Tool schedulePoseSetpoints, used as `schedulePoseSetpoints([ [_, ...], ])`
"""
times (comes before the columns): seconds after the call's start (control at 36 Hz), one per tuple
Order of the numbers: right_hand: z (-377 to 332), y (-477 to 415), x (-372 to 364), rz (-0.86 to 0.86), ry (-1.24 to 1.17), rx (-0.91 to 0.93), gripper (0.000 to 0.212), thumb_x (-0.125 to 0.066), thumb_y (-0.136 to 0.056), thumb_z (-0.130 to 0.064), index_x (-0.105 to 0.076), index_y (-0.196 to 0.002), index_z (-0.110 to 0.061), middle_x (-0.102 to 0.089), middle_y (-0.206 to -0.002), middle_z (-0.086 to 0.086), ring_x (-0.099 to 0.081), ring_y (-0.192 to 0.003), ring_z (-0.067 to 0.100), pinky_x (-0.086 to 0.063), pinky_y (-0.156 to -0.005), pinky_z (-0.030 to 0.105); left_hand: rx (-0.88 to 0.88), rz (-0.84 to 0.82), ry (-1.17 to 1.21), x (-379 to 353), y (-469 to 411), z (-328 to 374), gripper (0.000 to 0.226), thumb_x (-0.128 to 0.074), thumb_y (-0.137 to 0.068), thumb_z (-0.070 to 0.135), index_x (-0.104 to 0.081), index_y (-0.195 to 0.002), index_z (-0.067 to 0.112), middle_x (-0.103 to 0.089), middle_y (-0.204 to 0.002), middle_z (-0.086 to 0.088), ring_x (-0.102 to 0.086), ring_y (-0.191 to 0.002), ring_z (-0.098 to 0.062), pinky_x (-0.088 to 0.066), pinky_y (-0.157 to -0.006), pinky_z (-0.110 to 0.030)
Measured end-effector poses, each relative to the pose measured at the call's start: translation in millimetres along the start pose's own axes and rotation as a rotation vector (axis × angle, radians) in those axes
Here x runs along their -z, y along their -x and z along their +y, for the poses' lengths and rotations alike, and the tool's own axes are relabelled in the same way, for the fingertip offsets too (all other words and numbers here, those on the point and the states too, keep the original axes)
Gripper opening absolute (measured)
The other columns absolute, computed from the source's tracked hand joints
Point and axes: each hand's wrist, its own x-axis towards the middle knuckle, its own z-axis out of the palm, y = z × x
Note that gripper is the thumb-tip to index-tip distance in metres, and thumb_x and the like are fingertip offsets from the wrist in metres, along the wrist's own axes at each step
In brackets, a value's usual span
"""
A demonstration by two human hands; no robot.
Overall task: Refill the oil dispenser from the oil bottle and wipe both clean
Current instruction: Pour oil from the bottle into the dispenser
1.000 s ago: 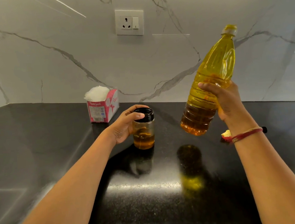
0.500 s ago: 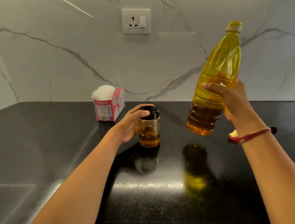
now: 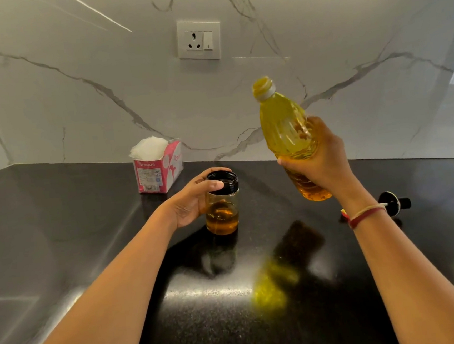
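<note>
A clear oil dispenser jar [image 3: 221, 208] with a black open rim stands on the black countertop, about a third full of amber oil. My left hand [image 3: 192, 199] grips its left side, thumb on the rim. My right hand [image 3: 319, 161] holds the yellow oil bottle [image 3: 285, 128] in the air to the right of the jar. The bottle is uncapped and tilts with its mouth up and to the left, above and right of the jar. Nothing is pouring.
A pink tissue box [image 3: 158, 168] with white tissue stands behind the jar near the marble wall. A black pour-spout lid [image 3: 393, 203] lies on the counter to the right, behind my right wrist, beside a small red-yellow object [image 3: 344, 213]. A wall socket [image 3: 199, 40] is above.
The bottle has swung from leaning right to leaning left, its mouth moving toward the jar. My left hand stays on the jar.
</note>
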Motion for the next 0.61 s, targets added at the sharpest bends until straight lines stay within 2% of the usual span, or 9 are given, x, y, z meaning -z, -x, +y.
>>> schedulePoseSetpoints([
  [0.08,4.2,1.0,-0.1,-0.045,0.115,0.078,0.077,-0.089,-0.058,-0.023,-0.052,-0.125,-0.013,-0.059,-0.111,-0.001,-0.054,-0.095,0.013,-0.035,-0.076,0.004,0.004,0.0,0.008,0.7,-0.2,0.1,0.066,-0.076,-0.057,0.03,-0.06,-0.121,0.021,-0.068,-0.114,-0.007,-0.068,-0.102,-0.02,-0.055,-0.086,-0.034],
  [0.17,5.7,2.0,0.1,-0.136,0.233,0.123,0.077,-0.087,-0.061,-0.021,-0.051,-0.128,-0.01,-0.061,-0.118,0.011,-0.059,-0.103,0.03,-0.047,-0.084,0.034,0.001,0.001,0.002,0.2,0.5,0.0,0.065,-0.076,-0.058,0.03,-0.06,-0.12,0.021,-0.068,-0.114,-0.007,-0.068,-0.103,-0.021,-0.055,-0.086,-0.034],
  [0.22,6.3,3.7,0.5,-0.184,0.32,0.149,0.077,-0.084,-0.064,-0.022,-0.05,-0.131,-0.011,-0.061,-0.121,0.013,-0.058,-0.105,0.035,-0.048,-0.088,0.045,0.002,0.003,0.006,-0.3,0.9,0.0,0.065,-0.076,-0.057,0.03,-0.06,-0.12,0.021,-0.068,-0.114,-0.008,-0.068,-0.103,-0.021,-0.056,-0.085,-0.034],
  [0.36,9.8,8.0,-0.4,-0.211,0.48,0.221,0.076,-0.082,-0.068,-0.023,-0.048,-0.135,-0.015,-0.061,-0.123,0.011,-0.056,-0.111,0.034,-0.04,-0.096,0.048,0.004,-0.004,0.01,-0.6,0.9,0.1,0.065,-0.076,-0.057,0.029,-0.06,-0.119,0.021,-0.069,-0.111,-0.007,-0.069,-0.099,-0.02,-0.055,-0.082,-0.034],
  [0.5,14.7,8.9,-1.2,-0.186,0.601,0.272,0.073,-0.081,-0.071,-0.027,-0.047,-0.135,-0.021,-0.06,-0.127,0.005,-0.055,-0.119,0.03,-0.019,-0.113,0.051,0.008,-0.007,-0.009,-0.9,2.2,0.1,0.075,-0.075,-0.059,0.03,-0.054,-0.13,0.017,-0.066,-0.117,-0.01,-0.066,-0.103,-0.021,-0.051,-0.09,-0.038],
  [0.61,14.2,8.2,-1.5,-0.142,0.666,0.332,0.07,-0.083,-0.07,-0.025,-0.05,-0.133,-0.02,-0.061,-0.126,0.004,-0.055,-0.119,0.03,-0.016,-0.113,0.055,0.015,-0.017,-0.027,-0.7,2.5,0.2,0.074,-0.074,-0.06,0.031,-0.054,-0.13,0.019,-0.068,-0.115,-0.007,-0.067,-0.102,-0.019,-0.052,-0.09,-0.037],
])
